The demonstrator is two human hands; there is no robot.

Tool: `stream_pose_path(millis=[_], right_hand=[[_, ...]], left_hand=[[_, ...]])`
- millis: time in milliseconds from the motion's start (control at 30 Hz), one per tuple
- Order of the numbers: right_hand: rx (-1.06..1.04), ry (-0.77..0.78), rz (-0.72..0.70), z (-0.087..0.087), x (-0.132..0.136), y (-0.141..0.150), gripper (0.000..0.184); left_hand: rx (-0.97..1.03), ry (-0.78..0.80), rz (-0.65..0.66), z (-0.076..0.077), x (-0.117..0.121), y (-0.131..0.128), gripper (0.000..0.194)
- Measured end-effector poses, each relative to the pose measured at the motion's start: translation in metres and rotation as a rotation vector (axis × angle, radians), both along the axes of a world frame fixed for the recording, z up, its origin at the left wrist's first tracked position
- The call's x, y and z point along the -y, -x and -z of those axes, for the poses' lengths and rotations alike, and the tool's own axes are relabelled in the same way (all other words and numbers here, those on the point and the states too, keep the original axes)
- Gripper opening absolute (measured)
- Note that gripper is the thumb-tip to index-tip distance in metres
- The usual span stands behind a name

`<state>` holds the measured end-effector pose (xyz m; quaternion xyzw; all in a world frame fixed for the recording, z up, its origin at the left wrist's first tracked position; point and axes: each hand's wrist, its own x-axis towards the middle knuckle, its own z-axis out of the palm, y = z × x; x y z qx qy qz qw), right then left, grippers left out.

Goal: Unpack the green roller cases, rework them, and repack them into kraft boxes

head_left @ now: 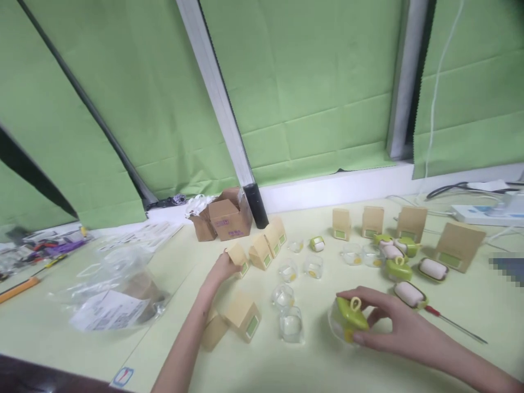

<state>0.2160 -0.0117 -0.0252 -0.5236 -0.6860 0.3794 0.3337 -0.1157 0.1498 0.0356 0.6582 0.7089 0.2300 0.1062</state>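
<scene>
My left hand [223, 267] is closed on a small kraft paper box [238, 259] with a green label, which stands beside a row of similar boxes [261, 251]. With fingers and thumb, my right hand [380, 322] grips a small clear container with a green lid [351, 315] and a loop on top, just above or on the table; I cannot tell which. Between the hands stand several clear cups [291, 323], some with a yellow spot. Green lids with white rolls [410, 293] lie beyond my right hand. Nearer me, two more kraft boxes [242, 315] sit beside my left forearm.
A red-handled screwdriver [454, 322] lies at the right. Kraft boxes [372, 221] stand along the back, with a power strip [487, 213] at far right. A cardboard box [230, 218] is by the wall, a plastic bag [118, 295] at left, and an orange-handled tool [18, 288] further left.
</scene>
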Motion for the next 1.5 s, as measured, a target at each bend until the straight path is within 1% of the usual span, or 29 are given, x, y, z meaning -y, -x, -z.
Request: stream_pose_path(millis=[33,100,167,200,233,267,300,333,367,400,433,467,500,567,633,700,800,867,900,967,1033,1100,1167,1233,1300,1367,1433,1500], right_hand=[[-0.066,0.020,0.031,-0.002,-0.002,-0.002,0.051],[-0.179,0.030,0.055,-0.005,-0.005,-0.005,0.051],[-0.257,0.013,0.064,-0.008,-0.007,-0.007,0.053],[-0.292,-0.002,0.084,-0.009,-0.007,-0.008,0.054],[-0.320,-0.017,0.114,-0.011,-0.008,-0.009,0.055],[-0.342,-0.035,0.152,-0.011,-0.008,-0.009,0.056],[-0.362,-0.055,0.192,-0.011,-0.008,-0.009,0.057],[-0.379,-0.075,0.220,-0.011,-0.009,-0.008,0.057],[-0.394,-0.092,0.230,-0.011,-0.009,-0.007,0.056],[-0.403,-0.096,0.213,-0.011,-0.008,-0.007,0.055],[-0.406,-0.088,0.174,-0.010,-0.008,-0.006,0.053],[-0.397,-0.077,0.120,-0.010,-0.006,-0.006,0.052],[-0.369,-0.070,0.061,-0.010,-0.005,-0.006,0.051],[-0.239,-0.070,-0.057,-0.013,0.001,-0.008,0.048],[-0.066,-0.070,-0.147,-0.018,0.007,-0.011,0.041],[0.087,-0.072,-0.206,-0.024,0.013,-0.014,0.037],[0.230,-0.095,-0.256,-0.032,0.019,-0.015,0.042],[0.291,-0.062,-0.302,-0.034,0.021,-0.015,0.042],[0.312,-0.026,-0.323,-0.034,0.022,-0.014,0.041],[0.327,0.030,-0.337,-0.028,0.024,-0.014,0.039],[0.309,0.030,-0.313,-0.016,0.028,-0.017,0.039],[0.253,-0.014,-0.248,0.002,0.033,-0.023,0.041],[0.174,-0.069,-0.214,0.019,0.037,-0.028,0.048],[0.108,-0.131,-0.255,0.030,0.039,-0.030,0.058],[0.082,-0.179,-0.296,0.032,0.039,-0.028,0.066],[0.088,-0.190,-0.278,0.028,0.039,-0.024,0.066],[0.100,-0.183,-0.235,0.022,0.037,-0.020,0.058],[0.114,-0.157,-0.189,0.018,0.035,-0.015,0.049]], left_hand=[[0.009,-0.016,0.000,-0.001,0.001,0.000,0.026],[0.030,-0.075,-0.024,-0.009,0.017,-0.002,0.031],[0.058,-0.159,-0.035,-0.020,0.049,-0.009,0.041],[0.080,-0.191,-0.020,-0.023,0.068,-0.016,0.046],[0.107,-0.210,-0.002,-0.021,0.088,-0.025,0.050],[0.197,-0.208,0.059,-0.015,0.108,-0.038,0.052],[0.307,-0.161,0.165,-0.005,0.126,-0.052,0.053],[0.403,-0.072,0.314,0.010,0.141,-0.067,0.056],[0.469,0.018,0.502,0.027,0.152,-0.083,0.058],[0.514,0.095,0.677,0.045,0.160,-0.097,0.059],[0.538,0.157,0.790,0.063,0.164,-0.110,0.056],[0.555,0.196,0.844,0.079,0.165,-0.121,0.053],[0.584,0.208,0.849,0.092,0.165,-0.128,0.053],[0.635,0.213,0.797,0.111,0.164,-0.136,0.055],[0.687,0.194,0.752,0.123,0.164,-0.138,0.058],[0.740,0.135,0.744,0.134,0.166,-0.138,0.058],[0.811,-0.062,0.761,0.147,0.171,-0.138,0.062],[0.782,-0.163,0.779,0.151,0.174,-0.137,0.067],[0.745,-0.180,0.791,0.150,0.176,-0.136,0.069],[0.661,-0.166,0.808,0.147,0.179,-0.133,0.074],[0.598,-0.159,0.843,0.144,0.179,-0.132,0.080],[0.580,-0.201,0.880,0.144,0.178,-0.132,0.084],[0.616,-0.285,0.891,0.146,0.176,-0.132,0.079],[0.652,-0.319,0.880,0.148,0.176,-0.132,0.067],[0.625,-0.292,0.863,0.148,0.179,-0.131,0.057],[0.565,-0.264,0.820,0.148,0.182,-0.130,0.050],[0.562,-0.267,0.782,0.146,0.184,-0.130,0.044],[0.613,-0.247,0.801,0.145,0.184,-0.130,0.038]])
